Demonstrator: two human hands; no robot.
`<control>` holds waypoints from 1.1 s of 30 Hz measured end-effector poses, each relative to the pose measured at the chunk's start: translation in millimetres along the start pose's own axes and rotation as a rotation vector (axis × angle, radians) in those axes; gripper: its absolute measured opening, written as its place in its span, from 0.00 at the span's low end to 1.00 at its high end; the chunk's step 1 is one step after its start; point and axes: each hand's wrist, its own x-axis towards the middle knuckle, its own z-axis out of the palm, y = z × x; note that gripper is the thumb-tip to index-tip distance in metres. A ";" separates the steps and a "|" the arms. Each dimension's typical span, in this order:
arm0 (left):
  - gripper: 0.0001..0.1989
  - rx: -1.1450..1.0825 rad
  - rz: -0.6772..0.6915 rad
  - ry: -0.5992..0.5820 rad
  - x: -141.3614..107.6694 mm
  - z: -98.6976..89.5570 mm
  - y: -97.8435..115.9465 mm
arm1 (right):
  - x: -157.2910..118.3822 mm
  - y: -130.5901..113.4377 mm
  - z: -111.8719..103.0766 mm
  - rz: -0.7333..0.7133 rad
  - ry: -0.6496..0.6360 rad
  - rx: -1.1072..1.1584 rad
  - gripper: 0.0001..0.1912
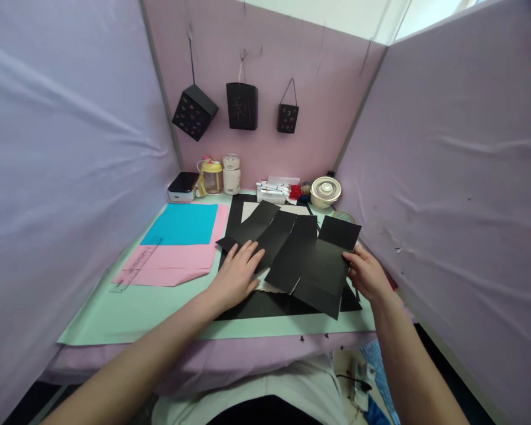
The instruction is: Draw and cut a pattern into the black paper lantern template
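A black card sheet (310, 254), cut and creased into panels and flaps, spreads over the middle of the table. Its right side is lifted, and my right hand (366, 270) pinches that edge between thumb and fingers. My left hand (239, 273) lies with fingers stretched out on the left panels of the same card. Beneath it is a larger black sheet (256, 306), with white paper (249, 211) showing between the two. Pale slits show along some fold lines of the card.
Blue paper (188, 224) and pink paper (177, 257) lie left, with a clear ruler (138, 265) across them. Along the back stand a yellow-lidded cup (212, 177), a white bottle (232, 177), white pens (273, 191) and a round tin (325, 192). Black paper boxes (242, 106) hang behind.
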 end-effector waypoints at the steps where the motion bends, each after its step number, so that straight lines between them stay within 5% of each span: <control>1: 0.29 0.011 0.006 -0.032 6.1 0.5 0.5 | 12.9 -2.3 -4.9 0.020 0.001 -0.027 0.17; 6: 0.34 -0.107 0.000 -0.091 21.8 -3.1 -11.7 | 77.9 2.0 -26.5 0.082 0.136 -0.215 0.13; 9: 0.33 -0.315 -0.232 0.013 28.9 -6.4 -40.6 | 103.0 11.7 -28.6 0.128 0.128 -0.362 0.12; 12: 0.30 -0.297 -0.499 0.080 33.2 -3.0 -68.2 | 113.5 18.0 -24.3 0.161 0.074 -0.369 0.14; 20: 0.33 -0.091 -0.468 -0.265 22.8 17.5 -64.3 | 113.5 29.7 -31.3 0.160 0.009 -0.357 0.18; 27: 0.31 -0.032 -0.459 -0.327 23.0 16.3 -60.1 | 114.9 32.7 -36.2 0.137 0.044 -0.284 0.13; 33: 0.30 -0.096 -0.430 -0.260 20.6 20.0 -62.8 | 106.9 23.0 -34.9 0.157 0.053 -0.229 0.09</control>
